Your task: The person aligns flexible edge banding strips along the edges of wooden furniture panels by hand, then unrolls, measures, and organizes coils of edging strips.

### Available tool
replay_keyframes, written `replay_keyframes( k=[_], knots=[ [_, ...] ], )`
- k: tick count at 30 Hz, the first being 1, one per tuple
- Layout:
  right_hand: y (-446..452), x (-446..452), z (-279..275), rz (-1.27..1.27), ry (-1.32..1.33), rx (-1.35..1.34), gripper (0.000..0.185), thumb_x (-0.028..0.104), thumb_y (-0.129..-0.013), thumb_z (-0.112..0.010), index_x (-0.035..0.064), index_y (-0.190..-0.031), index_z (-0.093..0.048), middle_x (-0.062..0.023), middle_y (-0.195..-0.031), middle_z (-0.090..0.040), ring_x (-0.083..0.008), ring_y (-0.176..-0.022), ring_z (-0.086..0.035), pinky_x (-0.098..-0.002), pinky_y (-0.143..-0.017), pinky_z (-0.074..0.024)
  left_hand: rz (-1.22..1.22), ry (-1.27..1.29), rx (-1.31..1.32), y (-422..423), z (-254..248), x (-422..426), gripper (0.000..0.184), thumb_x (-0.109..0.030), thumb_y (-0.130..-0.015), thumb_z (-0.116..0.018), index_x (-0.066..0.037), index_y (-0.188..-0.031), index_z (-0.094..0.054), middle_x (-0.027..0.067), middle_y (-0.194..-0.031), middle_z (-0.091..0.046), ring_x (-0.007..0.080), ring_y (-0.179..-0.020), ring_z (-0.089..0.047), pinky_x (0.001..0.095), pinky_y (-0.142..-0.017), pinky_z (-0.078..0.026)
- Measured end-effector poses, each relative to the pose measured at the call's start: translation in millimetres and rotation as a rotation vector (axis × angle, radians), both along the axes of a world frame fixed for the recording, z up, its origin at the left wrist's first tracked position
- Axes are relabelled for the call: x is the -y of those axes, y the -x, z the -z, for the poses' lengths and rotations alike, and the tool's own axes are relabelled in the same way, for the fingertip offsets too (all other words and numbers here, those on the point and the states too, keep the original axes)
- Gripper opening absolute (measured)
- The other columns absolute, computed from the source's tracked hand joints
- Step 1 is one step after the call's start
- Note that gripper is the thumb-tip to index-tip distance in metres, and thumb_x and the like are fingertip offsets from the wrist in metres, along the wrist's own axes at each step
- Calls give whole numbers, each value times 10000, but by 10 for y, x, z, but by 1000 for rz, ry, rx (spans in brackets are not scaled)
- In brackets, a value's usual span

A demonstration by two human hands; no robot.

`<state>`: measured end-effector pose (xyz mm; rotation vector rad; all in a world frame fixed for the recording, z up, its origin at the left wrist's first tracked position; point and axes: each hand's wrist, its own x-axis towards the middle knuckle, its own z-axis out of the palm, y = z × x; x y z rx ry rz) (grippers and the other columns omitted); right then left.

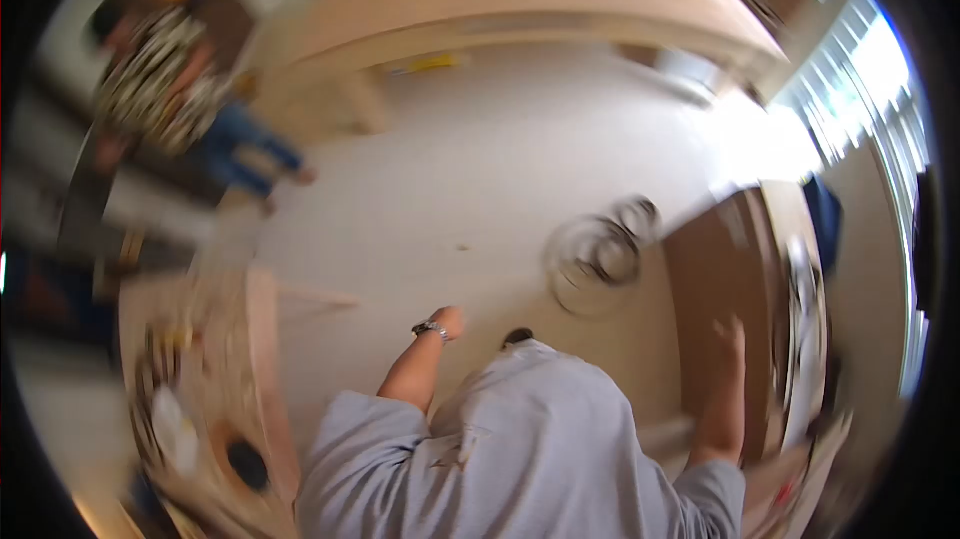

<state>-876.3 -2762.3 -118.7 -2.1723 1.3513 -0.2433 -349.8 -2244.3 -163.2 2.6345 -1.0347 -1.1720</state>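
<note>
My left hand (450, 322), with a metal watch (431, 329) on its wrist, hangs over the pale floor in front of my grey shirt. Its fingers are blurred and I cannot make out whether it holds anything. My right hand (732, 335) is beside a brown panel (715, 279) on the right, its fingers smeared by motion; contact with the panel cannot be told. Coiled dark cable or hose (600, 257) lies on the floor between my hands, nearer the right one.
A long wooden table (520, 9) spans the top. Another person (165, 79) in a patterned shirt is at the upper left. A wooden workbench (262, 359) with blurred items stands at the left. Bright windows (880, 69) are on the right.
</note>
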Motion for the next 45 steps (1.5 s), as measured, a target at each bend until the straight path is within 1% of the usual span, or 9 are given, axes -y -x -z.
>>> replay_keyframes(
  k=[2,7,10,15,19,31,37,39,45],
  knots=[
    [-563,-81,171,282,-739,662,446,172,-827,-673,-40,-1195,-537,-145,-1112,-593,-260,-969,-579,-390,-795,-510,-479,-122,54,-73,127,-1194,305,-234,-836,-559,40,-930,-657,234,-1017,-639,347,-960,-627,415,-836,-489],
    [-1488,7,1164,-783,-5,-624,542,343,-712,-735,2,-1117,-620,-222,-1131,-606,-293,-1091,-566,-386,-905,-445,-1100,-105,95,685,-315,-3383,347,-282,-844,-554,44,-933,-629,239,-924,-651,344,-878,-633,431,-784,-506],
    [-2522,-358,654,-932,-230,-607,523,376,-725,-687,-20,-1062,-637,-238,-1093,-615,-334,-1079,-572,-389,-912,-445,-392,-460,481,1525,-324,-4027,254,-202,-907,-460,-36,-912,-653,154,-895,-672,291,-875,-635,420,-788,-496],
    [-3824,-1429,237,-970,4,-120,520,364,-738,-697,-42,-1055,-623,-254,-1014,-632,-364,-976,-607,-425,-846,-473,-883,-510,-3,3400,626,-3952,475,-371,-939,-386,23,-982,-648,170,-1060,-637,337,-1005,-580,466,-909,-428],
    [-4177,-2056,511,-989,-248,-96,562,401,-740,-692,-22,-1101,-612,-249,-1014,-636,-349,-978,-614,-405,-858,-479,-479,-434,-363,4335,432,-3367,516,-462,-889,-477,-15,-1091,-634,184,-1122,-613,348,-1083,-559,447,-933,-432],
    [-3747,-1954,2033,-1758,163,-196,357,404,-893,-463,119,-974,-662,-150,-911,-657,-322,-841,-634,-430,-709,-506,-360,-281,-56,3616,127,-3398,199,-164,-823,-498,-89,-912,-659,118,-918,-671,284,-928,-635,444,-783,-509],
    [-3827,-1777,1002,-1108,237,-600,92,228,-772,-595,184,-758,-674,-118,-681,-637,-248,-701,-650,-411,-544,-483,-545,-190,120,2893,476,-4232,362,-260,-943,-374,-39,-942,-660,168,-962,-655,351,-898,-620,487,-801,-478],
    [-3703,-1458,820,-1531,684,-395,112,233,-770,-605,143,-749,-669,-129,-665,-642,-279,-681,-651,-418,-566,-494,-522,-245,240,2604,239,-4440,279,-209,-894,-449,-58,-873,-682,155,-893,-662,334,-905,-625,455,-782,-503],
    [-3338,-1095,128,-681,74,-650,386,420,-845,-539,64,-915,-669,-111,-727,-657,-274,-714,-645,-440,-625,-511,-686,-260,270,2257,268,-5026,201,-151,-834,-493,-66,-869,-672,130,-901,-658,291,-925,-620,430,-777,-506]
  ],
)
